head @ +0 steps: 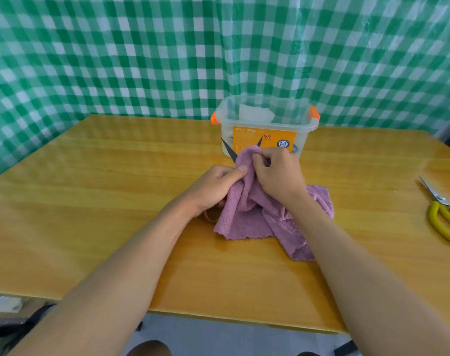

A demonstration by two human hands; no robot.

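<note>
Fluffy purple cloth [247, 217] is being clamped by curled left hand [214, 186] and right hand [277, 174] fingers, just in front of the clear box [306, 136].

Single view, head-worn, wide-angle. Looks forward and down from above near edge of counter [90, 201]. Sits close: takes in forearms from bottom corners up to left grip [213, 186] and right grip [277, 173], just right of frame centre, on purple cloth [244, 222]. Reaches past clear box [265, 129] to far counter edge. Fills upper third with checked curtain [141, 60], bowed by lens. Crops yellow scissors [444, 222] at right border. Catches strip of floor [244, 335] under near edge.
</note>
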